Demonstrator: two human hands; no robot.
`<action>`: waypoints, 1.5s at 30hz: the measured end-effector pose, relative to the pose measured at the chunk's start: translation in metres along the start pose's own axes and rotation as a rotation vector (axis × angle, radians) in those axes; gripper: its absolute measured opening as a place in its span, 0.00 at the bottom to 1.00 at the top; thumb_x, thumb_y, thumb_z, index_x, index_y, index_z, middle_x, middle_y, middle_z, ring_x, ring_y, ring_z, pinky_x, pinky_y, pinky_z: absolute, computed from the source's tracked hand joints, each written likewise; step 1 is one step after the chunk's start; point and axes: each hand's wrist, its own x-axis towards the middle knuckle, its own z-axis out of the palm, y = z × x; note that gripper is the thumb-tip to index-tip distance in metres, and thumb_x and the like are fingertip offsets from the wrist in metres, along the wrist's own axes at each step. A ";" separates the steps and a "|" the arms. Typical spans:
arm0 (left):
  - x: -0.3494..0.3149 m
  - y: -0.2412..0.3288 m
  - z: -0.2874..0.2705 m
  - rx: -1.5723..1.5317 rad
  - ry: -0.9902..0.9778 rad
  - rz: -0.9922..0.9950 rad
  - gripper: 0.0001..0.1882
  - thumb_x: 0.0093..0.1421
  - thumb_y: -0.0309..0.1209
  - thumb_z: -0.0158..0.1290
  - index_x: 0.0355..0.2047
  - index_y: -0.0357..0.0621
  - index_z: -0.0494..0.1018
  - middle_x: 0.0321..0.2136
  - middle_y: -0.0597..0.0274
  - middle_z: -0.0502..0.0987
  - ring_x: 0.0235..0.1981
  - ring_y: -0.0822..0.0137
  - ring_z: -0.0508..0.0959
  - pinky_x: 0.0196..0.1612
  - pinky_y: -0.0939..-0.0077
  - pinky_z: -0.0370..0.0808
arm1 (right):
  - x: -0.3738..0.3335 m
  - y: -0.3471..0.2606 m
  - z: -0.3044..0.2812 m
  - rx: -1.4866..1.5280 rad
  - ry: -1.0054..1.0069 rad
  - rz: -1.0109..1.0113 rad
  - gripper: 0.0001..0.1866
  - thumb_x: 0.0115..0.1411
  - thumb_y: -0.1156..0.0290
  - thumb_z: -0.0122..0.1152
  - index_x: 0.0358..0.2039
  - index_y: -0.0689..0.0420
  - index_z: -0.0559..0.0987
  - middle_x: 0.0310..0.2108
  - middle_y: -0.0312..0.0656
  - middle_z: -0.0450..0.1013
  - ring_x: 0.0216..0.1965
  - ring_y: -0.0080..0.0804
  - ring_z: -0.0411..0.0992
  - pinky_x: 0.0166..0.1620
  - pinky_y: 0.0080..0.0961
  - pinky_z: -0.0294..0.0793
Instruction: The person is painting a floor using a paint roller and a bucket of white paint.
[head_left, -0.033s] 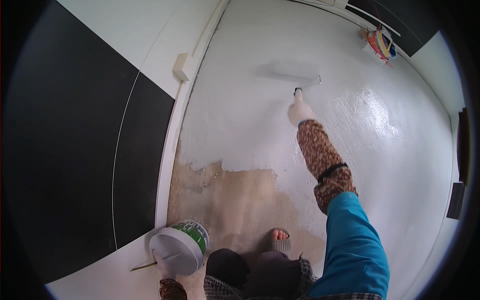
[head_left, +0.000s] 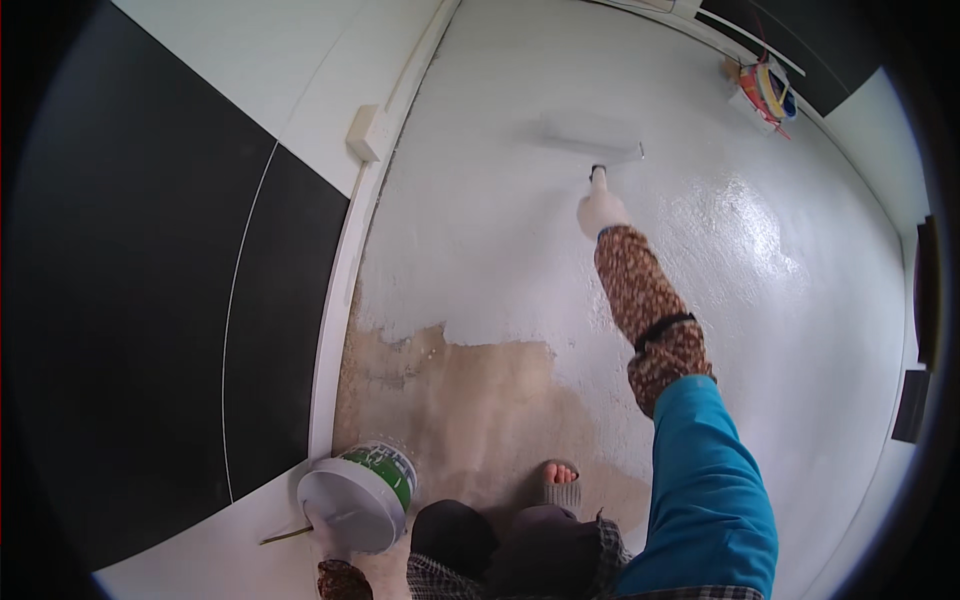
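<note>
A white-gloved right hand of mine (head_left: pixel 603 208) grips the dark handle of a paint roller (head_left: pixel 592 135), with one finger stretched along the handle. The roller's sleeve is pale and smeared by motion. It lies against the pale grey coated wall surface (head_left: pixel 520 220), which looks wet and shiny on the right. At the lower left, my left hand (head_left: pixel 330 540), also gloved, holds the rim of a white and green bucket (head_left: pixel 372 490). The bucket is tilted, with pale grey paint inside. A thin stick (head_left: pixel 287 535) pokes out past its rim beside that hand.
Bare brown floor (head_left: pixel 490 390) shows in front of my knees, around my foot (head_left: pixel 562 488). White trim (head_left: pixel 335 330) and black panels (head_left: pixel 140 300) edge the left side. A small white box (head_left: pixel 368 134) juts from it. A colourful container (head_left: pixel 768 92) stands at the far right.
My right hand and the roller handle have shifted slightly away from me. My left hand and the bucket have barely moved.
</note>
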 end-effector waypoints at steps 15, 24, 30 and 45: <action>0.015 -0.026 -0.025 -0.082 -0.084 0.048 0.35 0.67 0.52 0.47 0.63 0.37 0.59 0.57 0.51 0.68 0.53 0.57 0.73 0.54 0.63 0.73 | -0.117 0.024 -0.019 -0.120 -0.201 -0.017 0.38 0.61 0.72 0.45 0.71 0.54 0.46 0.31 0.64 0.76 0.33 0.54 0.79 0.38 0.47 0.76; -0.002 -0.002 -0.008 0.115 -0.065 0.055 0.43 0.65 0.63 0.40 0.64 0.35 0.59 0.58 0.49 0.68 0.55 0.55 0.73 0.56 0.64 0.72 | -0.040 -0.021 0.018 0.049 0.002 0.002 0.35 0.60 0.69 0.45 0.68 0.56 0.52 0.41 0.65 0.76 0.46 0.59 0.75 0.52 0.49 0.71; -0.029 0.023 0.013 0.303 0.023 0.097 0.46 0.63 0.63 0.44 0.57 0.24 0.66 0.53 0.44 0.73 0.52 0.56 0.76 0.53 0.66 0.73 | -0.214 0.004 0.036 -0.031 -0.216 0.002 0.41 0.61 0.68 0.48 0.70 0.56 0.40 0.38 0.61 0.77 0.42 0.54 0.78 0.47 0.47 0.75; -0.033 0.020 0.007 0.264 -0.016 0.062 0.44 0.63 0.61 0.46 0.56 0.24 0.67 0.53 0.45 0.73 0.51 0.55 0.76 0.53 0.66 0.73 | -0.246 0.004 0.060 0.099 -0.145 0.036 0.38 0.60 0.67 0.47 0.70 0.52 0.48 0.40 0.61 0.77 0.46 0.54 0.76 0.50 0.47 0.73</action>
